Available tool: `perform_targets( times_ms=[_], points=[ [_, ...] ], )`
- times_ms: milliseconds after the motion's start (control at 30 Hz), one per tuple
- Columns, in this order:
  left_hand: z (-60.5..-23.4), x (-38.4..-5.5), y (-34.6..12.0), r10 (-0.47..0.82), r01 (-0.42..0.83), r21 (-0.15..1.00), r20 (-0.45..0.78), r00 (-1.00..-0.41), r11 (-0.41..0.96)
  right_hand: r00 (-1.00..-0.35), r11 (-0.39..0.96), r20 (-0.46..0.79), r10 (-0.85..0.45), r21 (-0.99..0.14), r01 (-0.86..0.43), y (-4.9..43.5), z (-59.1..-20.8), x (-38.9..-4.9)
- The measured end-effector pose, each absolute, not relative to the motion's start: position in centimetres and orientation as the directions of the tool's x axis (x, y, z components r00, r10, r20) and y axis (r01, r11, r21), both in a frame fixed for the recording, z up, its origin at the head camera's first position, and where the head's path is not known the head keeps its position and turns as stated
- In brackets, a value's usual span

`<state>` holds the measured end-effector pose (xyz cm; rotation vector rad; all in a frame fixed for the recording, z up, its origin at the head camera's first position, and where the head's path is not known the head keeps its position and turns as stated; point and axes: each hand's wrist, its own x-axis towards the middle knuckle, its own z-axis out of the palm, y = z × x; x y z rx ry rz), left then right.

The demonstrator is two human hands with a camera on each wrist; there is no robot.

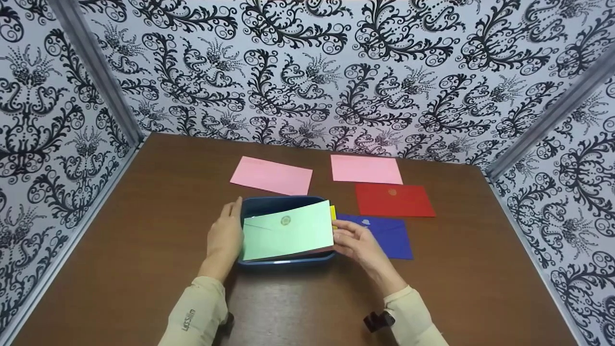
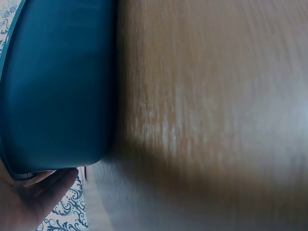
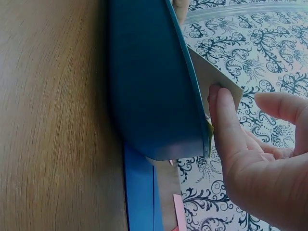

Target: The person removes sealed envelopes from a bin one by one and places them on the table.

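Note:
A light green envelope [image 1: 288, 233] with a gold seal lies over a blue plastic bin [image 1: 283, 263], its far right corner raised. My right hand [image 1: 355, 242] is at the envelope's right edge. In the right wrist view, two of its digits touch the envelope's underside [image 3: 204, 72], while another digit stands apart, not closed on it. My left hand [image 1: 226, 235] rests along the bin's left wall, fingers stretched toward the far corner. The left wrist view shows fingers [image 2: 57, 187] fairly straight against the bin's end wall [image 2: 57, 96]. A yellow piece [image 1: 333, 214] peeks out behind the green envelope.
Two pink envelopes, one left [image 1: 271, 175] and one right [image 1: 366, 169], lie at the back of the brown table [image 1: 144, 216]. A red envelope [image 1: 395, 200] and a blue envelope [image 1: 391, 240] lie right of the bin. Patterned walls [image 1: 298, 72] enclose the table.

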<state>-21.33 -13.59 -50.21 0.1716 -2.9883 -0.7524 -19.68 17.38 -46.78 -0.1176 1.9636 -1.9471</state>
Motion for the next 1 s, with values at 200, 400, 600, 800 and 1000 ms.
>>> perform_targets(
  times_ms=[200, 400, 600, 800, 1000],
  points=[
    [-50.2, -21.4, -13.5, -0.121, -0.099, 0.479, 0.016, -0.992, 0.872, -0.917, 0.04, -0.201, -0.345, -0.979, 0.2, 17.3, -47.1, -19.9],
    [-50.2, -21.3, -13.4, -0.122, -0.1, 0.484, 0.015, -0.992, 0.87, -0.911, 0.048, -0.197, -0.363, -0.98, 0.192, 17.3, -47.3, -20.0],
    [-50.2, -21.3, -13.4, -0.12, -0.094, 0.49, 0.022, -0.992, 0.867, -0.909, 0.071, -0.187, -0.373, -0.982, 0.173, 17.1, -47.5, -20.0],
    [-50.2, -21.4, -13.5, -0.118, -0.091, 0.487, 0.024, -0.993, 0.869, -0.914, 0.081, -0.173, -0.367, -0.985, 0.154, 16.9, -47.7, -20.1],
    [-50.3, -21.5, -13.6, -0.114, -0.09, 0.499, 0.018, -0.993, 0.862, -0.924, 0.072, -0.178, -0.338, -0.984, 0.163, 16.7, -47.8, -20.1]
  ],
)
